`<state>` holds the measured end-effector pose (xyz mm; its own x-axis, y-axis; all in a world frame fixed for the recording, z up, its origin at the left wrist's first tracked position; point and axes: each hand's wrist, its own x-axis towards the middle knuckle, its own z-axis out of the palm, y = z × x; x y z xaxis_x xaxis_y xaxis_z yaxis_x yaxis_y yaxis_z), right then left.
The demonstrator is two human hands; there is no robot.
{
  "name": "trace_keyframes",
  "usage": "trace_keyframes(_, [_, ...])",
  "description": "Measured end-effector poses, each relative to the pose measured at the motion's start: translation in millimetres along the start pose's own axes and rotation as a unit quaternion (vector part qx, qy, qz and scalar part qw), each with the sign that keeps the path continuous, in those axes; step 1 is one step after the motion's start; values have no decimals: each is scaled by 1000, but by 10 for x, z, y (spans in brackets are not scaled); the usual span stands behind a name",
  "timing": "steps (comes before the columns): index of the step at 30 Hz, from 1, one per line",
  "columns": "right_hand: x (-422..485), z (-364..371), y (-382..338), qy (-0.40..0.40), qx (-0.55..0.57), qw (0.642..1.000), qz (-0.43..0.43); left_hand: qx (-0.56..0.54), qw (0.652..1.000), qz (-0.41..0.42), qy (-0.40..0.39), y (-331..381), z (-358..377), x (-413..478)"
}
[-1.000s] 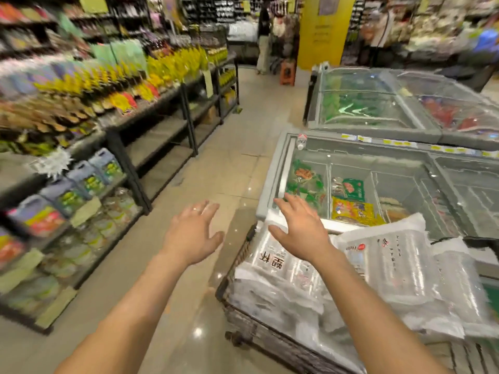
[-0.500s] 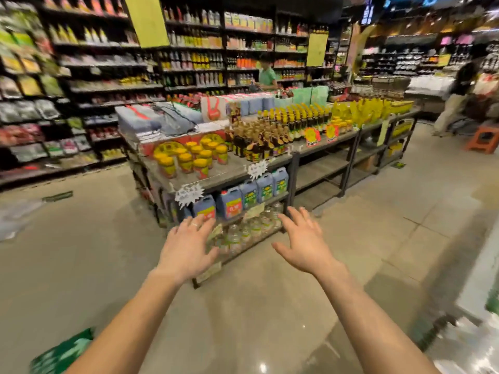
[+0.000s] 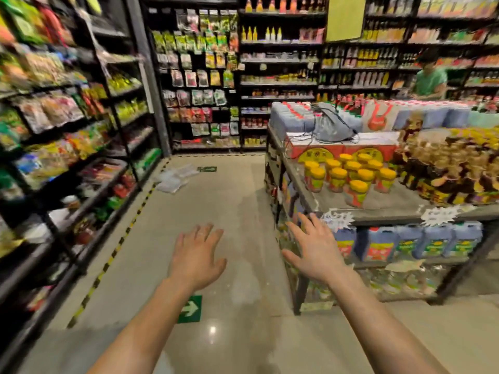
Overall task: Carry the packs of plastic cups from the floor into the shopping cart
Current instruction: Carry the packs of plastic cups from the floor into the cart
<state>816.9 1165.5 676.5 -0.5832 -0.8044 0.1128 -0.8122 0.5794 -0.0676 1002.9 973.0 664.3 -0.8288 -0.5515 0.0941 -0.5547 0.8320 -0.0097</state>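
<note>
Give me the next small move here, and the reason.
Probably walk forward toward the packs lying on the floor ahead: the left hand and right hand are both open and empty, and the packs lie well beyond reach.

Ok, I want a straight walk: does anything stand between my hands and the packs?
Nothing visible does. Bare floor runs from the left hand and right hand to the packs by the left shelves; the display table stands right of that path.

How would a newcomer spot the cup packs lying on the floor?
Follow the left wall shelves to the aisle's far corner. By the striped floor tape lie the cup packs: the only clear plastic bundles on the floor, beside a green sticker.
</note>
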Motion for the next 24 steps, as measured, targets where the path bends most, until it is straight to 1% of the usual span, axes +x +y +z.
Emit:
trace_keyframes(3, [895, 184, -15, 6, -3, 1000, -27, -1, 999, -40, 3, -320, 152, 628])
trace_keyframes(8, [2359, 341, 13, -16, 2, 998, -62, -5, 996, -90, -1, -688, 227, 1750])
trace_keyframes(15, [3946, 458, -78, -35, 30, 992, -114, -5, 990, -144, -3, -1195, 332, 3046])
trace_keyframes(20, [5000, 620, -215, -25, 29, 990, -135, -12, 987, -162, 2, -1635, 486, 3930])
trace_keyframes(24, [5961, 821, -417, -34, 20, 990, -136, -15, 986, -164, -8, -2165, 664, 4690])
